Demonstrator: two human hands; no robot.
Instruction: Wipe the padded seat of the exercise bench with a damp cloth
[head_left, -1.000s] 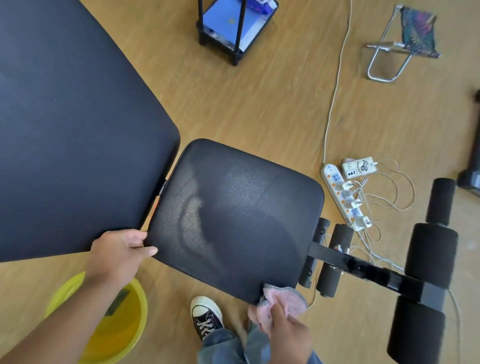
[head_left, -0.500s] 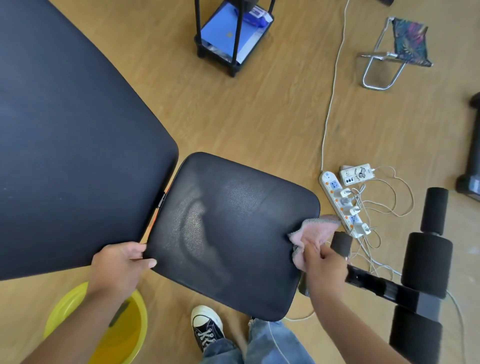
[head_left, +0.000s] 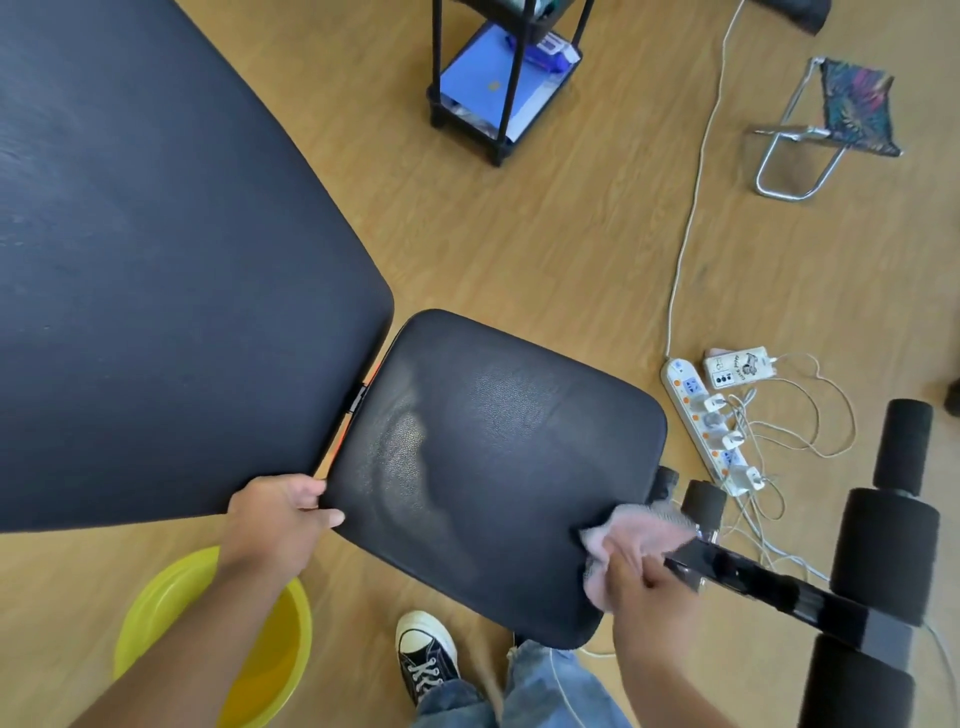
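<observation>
The black padded seat (head_left: 493, 467) of the exercise bench fills the middle of the view, with a shiny damp patch on its left half. The large black backrest (head_left: 156, 286) adjoins it at the left. My left hand (head_left: 280, 514) grips the seat's near left corner. My right hand (head_left: 644, 577) is closed on a pink cloth (head_left: 639, 530) and presses it against the seat's right edge, close to the black frame bar (head_left: 779, 587). The hand hides part of the cloth.
A yellow basin (head_left: 171, 613) sits on the wooden floor at the lower left. Black foam rollers (head_left: 883, 556) stand at the right. A white power strip (head_left: 706, 421) with cables lies right of the seat. A black rack (head_left: 498, 83) and a folding stool (head_left: 831, 124) stand farther off. My shoe (head_left: 426, 654) is below the seat.
My right hand swept the pink cloth from the seat's near edge up around its right corner, then slid back down along the right edge. My left hand kept its grip.
</observation>
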